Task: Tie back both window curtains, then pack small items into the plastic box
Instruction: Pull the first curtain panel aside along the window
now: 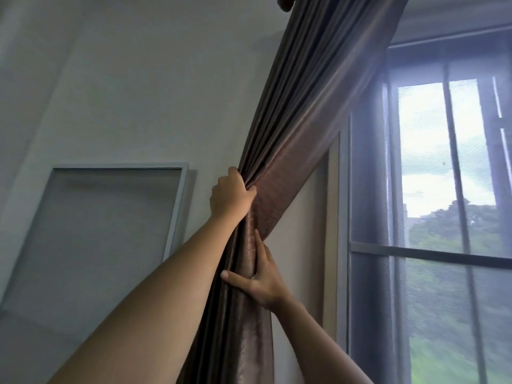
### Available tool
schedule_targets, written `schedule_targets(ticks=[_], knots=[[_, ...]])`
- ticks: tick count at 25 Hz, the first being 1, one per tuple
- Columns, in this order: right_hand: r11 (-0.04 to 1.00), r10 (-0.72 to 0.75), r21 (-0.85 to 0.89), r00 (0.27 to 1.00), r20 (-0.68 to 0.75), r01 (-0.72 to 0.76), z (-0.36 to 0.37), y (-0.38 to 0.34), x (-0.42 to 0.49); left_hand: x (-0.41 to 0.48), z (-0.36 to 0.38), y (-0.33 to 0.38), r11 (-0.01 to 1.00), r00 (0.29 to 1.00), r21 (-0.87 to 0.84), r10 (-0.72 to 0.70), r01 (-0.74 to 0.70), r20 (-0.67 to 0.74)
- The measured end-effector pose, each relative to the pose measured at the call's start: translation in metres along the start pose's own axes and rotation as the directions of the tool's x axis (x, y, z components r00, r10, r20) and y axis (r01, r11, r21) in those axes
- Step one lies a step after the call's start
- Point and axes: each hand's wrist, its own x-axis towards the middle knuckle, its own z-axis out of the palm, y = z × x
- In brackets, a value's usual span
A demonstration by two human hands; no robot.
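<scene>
White wall (138, 79), window (443, 176) at rt; rod end (285, 2) cut off at top. Shiny brown curtain (304, 106) bunched diagonally beside window, bottom unseen. Left grip (231, 194) clamped on folds; right grip (260, 278) clasps it lower.

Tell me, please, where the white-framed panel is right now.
In the head view, the white-framed panel stands against the wall at lower left, left of the brown curtain.
</scene>
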Motion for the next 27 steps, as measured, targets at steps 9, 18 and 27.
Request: schedule_targets(ticks=[9,18,27], knots=[[1.0,-0.008,-0.003,0.993,0.12,0.009,0.034,-0.022,0.012,-0.001,-0.029,-0.026,0.99,0.999,0.137,0.032,-0.034,0.017],[0.997,0.071,-0.013,0.994,0.086,-0.07,-0.004,0.016,-0.033,-0.042,-0.001,0.0,0.977,0.992,0.186,0.091,-0.105,0.082],[0.987,0.157,-0.031,0.983,0.097,-0.155,-0.087,0.036,-0.109,-0.093,0.022,0.067,0.98,0.995,0.197,-0.036,0.016,0.098]])
